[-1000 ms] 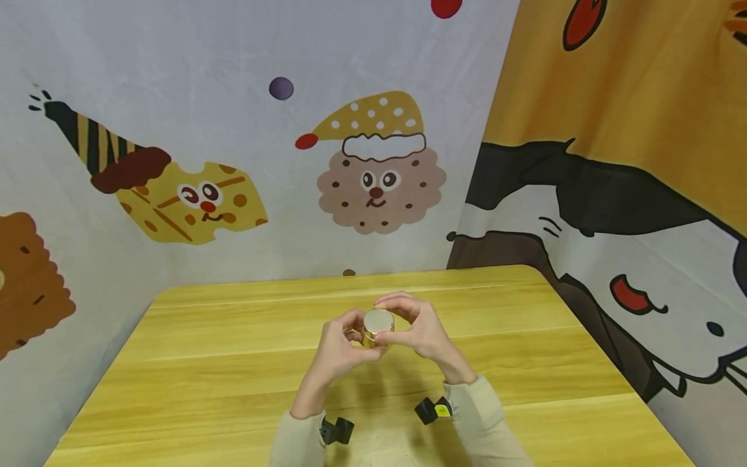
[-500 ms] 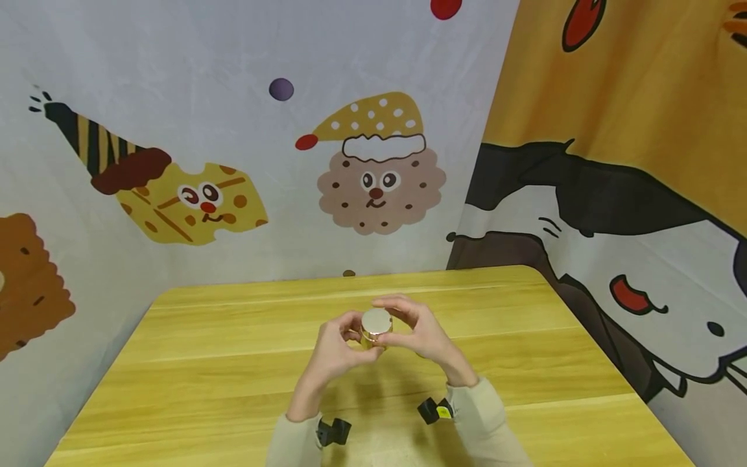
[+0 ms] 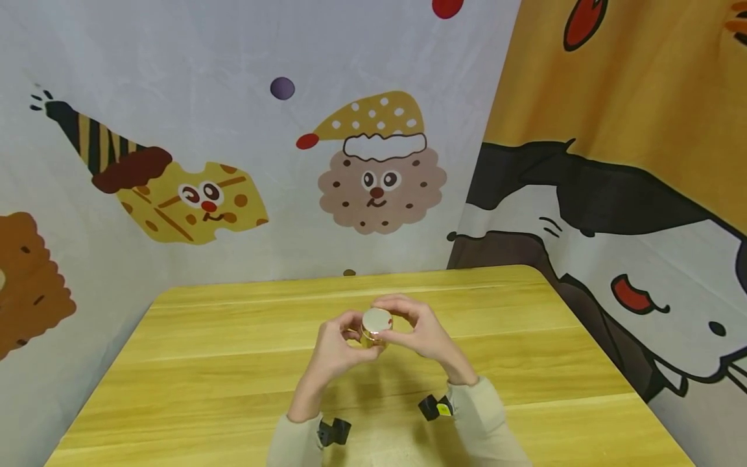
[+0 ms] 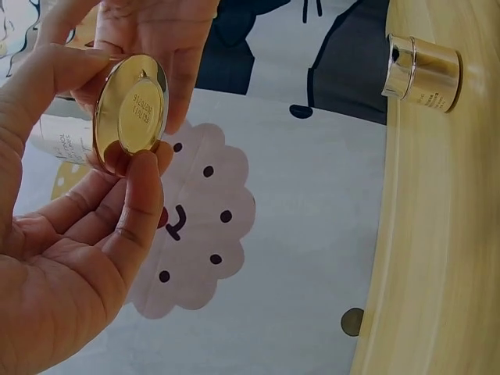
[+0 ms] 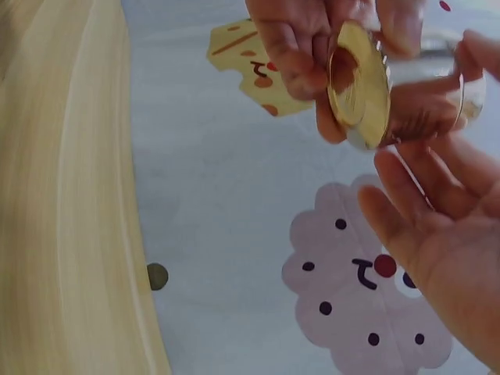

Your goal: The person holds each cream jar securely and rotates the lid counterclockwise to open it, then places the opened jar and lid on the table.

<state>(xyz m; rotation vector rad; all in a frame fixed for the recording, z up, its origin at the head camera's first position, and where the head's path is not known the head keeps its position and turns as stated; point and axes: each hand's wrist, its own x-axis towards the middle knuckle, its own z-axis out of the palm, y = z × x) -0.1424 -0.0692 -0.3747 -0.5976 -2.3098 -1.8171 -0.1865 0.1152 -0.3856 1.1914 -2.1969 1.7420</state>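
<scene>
A small shiny gold cosmetic jar (image 3: 377,320) is held above the table between both hands, its flat round top facing up in the head view. My left hand (image 3: 338,351) grips its lower part; the gold base (image 4: 141,116) with stamped characters shows in the left wrist view. On the other side, my right hand (image 3: 427,334) holds the lid part, thumb in front and fingers behind. Glossy sides of the jar (image 5: 422,98) reflect the fingers in the right wrist view. A second gold jar (image 4: 428,74) stands on the table, hidden in the head view.
The wooden table (image 3: 233,376) has rounded far corners. Behind it hangs a cloth (image 3: 233,39) printed with cartoon food and a cat. Each cuff carries a small black wrist camera, such as the left one (image 3: 335,432).
Both hands and the jar have shifted very slightly left since one second ago. The jar stays held in both hands at about the same height.
</scene>
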